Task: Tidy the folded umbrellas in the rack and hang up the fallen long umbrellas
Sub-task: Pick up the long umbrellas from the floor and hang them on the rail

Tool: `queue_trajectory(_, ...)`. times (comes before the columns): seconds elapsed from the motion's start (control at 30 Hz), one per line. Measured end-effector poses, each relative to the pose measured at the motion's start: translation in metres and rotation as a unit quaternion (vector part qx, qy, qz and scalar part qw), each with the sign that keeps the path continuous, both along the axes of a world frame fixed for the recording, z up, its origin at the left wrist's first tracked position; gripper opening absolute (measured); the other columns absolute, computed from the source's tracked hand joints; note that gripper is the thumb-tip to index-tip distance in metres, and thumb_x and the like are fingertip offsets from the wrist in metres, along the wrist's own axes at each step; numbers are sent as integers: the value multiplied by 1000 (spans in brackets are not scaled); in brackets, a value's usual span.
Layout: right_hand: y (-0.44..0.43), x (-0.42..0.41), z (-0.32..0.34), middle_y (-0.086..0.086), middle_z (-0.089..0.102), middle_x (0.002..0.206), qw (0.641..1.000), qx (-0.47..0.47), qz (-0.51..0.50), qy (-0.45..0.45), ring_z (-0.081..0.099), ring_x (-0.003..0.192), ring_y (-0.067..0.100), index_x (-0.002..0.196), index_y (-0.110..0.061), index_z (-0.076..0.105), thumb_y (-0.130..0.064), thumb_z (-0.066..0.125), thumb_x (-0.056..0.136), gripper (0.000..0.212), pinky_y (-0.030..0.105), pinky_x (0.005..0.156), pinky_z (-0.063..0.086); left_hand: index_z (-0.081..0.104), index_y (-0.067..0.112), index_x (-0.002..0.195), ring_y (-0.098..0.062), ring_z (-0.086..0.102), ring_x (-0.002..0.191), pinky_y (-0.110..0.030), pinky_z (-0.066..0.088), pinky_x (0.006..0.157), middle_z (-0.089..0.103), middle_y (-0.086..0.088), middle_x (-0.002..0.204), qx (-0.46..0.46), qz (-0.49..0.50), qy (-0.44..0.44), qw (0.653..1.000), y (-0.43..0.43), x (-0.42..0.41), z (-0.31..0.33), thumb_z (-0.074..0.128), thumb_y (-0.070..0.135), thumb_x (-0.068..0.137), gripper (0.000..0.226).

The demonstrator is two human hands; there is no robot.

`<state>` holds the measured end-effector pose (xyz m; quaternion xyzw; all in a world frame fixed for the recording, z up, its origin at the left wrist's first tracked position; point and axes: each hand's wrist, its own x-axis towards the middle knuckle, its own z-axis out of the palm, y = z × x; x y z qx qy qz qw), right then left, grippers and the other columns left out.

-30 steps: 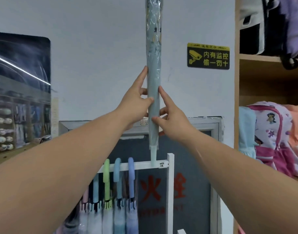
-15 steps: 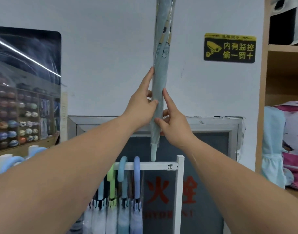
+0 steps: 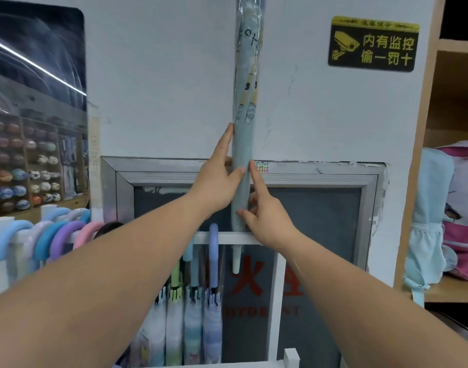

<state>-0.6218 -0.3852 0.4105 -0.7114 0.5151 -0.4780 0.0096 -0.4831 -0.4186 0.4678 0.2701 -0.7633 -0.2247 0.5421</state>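
Note:
A long pale blue umbrella [image 3: 245, 107] in a clear sleeve stands upright, tip down, its top cut off by the frame. My left hand [image 3: 217, 181] grips its shaft from the left, thumb across the front. My right hand [image 3: 264, 216] pinches the lower shaft from the right. The white tip [image 3: 236, 261] hangs just below the white rack bar [image 3: 227, 238]. Several long umbrellas [image 3: 193, 314] hang from that bar by curved handles.
More curved pastel handles [image 3: 55, 235] line a rail at the left. A white rack post [image 3: 276, 301] stands right of the tip. A wooden shelf [image 3: 424, 181] with backpacks [image 3: 458, 208] is at the right. A framed hydrant panel [image 3: 320, 221] fills the wall behind.
The umbrella has come down: its tip was above the rack bar and now hangs below it. The view has shifted left, showing more hanging handles.

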Motion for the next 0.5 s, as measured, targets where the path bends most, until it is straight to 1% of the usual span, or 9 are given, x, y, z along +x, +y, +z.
queue_trajectory(0.1,-3,1,-5,9,63,82,999,20,-27,37,64,69,23,148,-56,-21,-17,61,96,105,45,69,57,3,67,146,-10,66,101,-37,56,95,63,7,113,-9,-5,11,1000,0,-1,2,58,24,101,83)
queue_trajectory(0.17,-4,1,-6,9,64,79,998,29,-28,55,64,68,23,149,-53,-22,-20,59,97,102,44,67,56,3,67,146,-11,67,98,-36,57,93,65,5,111,-15,-5,13,1000,-1,-1,2,58,24,101,83)
queue_trajectory(0.2,-3,0,-5,9,65,81,997,30,-24,60,64,68,23,152,-50,-19,-22,58,98,98,44,67,56,4,67,146,-12,67,97,-37,57,93,66,3,110,-15,-4,12,1000,-2,0,1,58,23,100,83)
queue_trajectory(0.27,-2,-2,-1,3,65,89,998,10,-18,52,64,75,17,158,-41,-2,-26,55,101,82,40,73,54,3,67,146,-12,68,101,-39,57,94,66,4,115,-8,-4,4,1000,-5,2,-4,59,21,100,86)
queue_trajectory(0.33,-1,-5,9,-7,64,98,1000,-25,-6,5,62,85,6,156,-38,20,-27,52,103,63,29,79,49,2,67,146,-10,66,108,-39,55,98,64,8,121,-5,-5,-9,1000,-8,4,-12,60,17,99,89)
queue_trajectory(0.37,0,-5,17,-10,64,102,999,-39,9,-26,62,90,3,154,-39,26,-27,51,103,58,26,83,48,1,65,147,-8,65,111,-36,54,100,63,10,125,-4,-4,-16,1000,-9,4,-17,60,16,99,90)
queue_trajectory(0.43,0,-3,32,-13,65,104,995,-52,41,-74,65,93,3,152,-44,27,-28,51,103,56,27,87,52,0,64,148,-6,62,118,-29,51,102,60,12,136,-3,-6,-25,1000,-8,3,-27,59,16,100,90)
queue_trajectory(0.47,0,-1,40,-13,65,100,994,-56,48,-82,65,89,3,152,-46,25,-28,52,103,58,27,85,53,1,65,147,-5,60,122,-29,50,103,58,13,141,-4,-10,-24,1000,-7,2,-31,58,16,100,89)
queue_trajectory(0.5,0,1,47,-13,65,97,994,-57,46,-83,65,84,3,152,-48,23,-28,53,103,61,24,81,52,1,68,146,-6,59,124,-31,49,105,55,15,144,-7,-12,-21,1000,-6,1,-34,58,16,100,90)
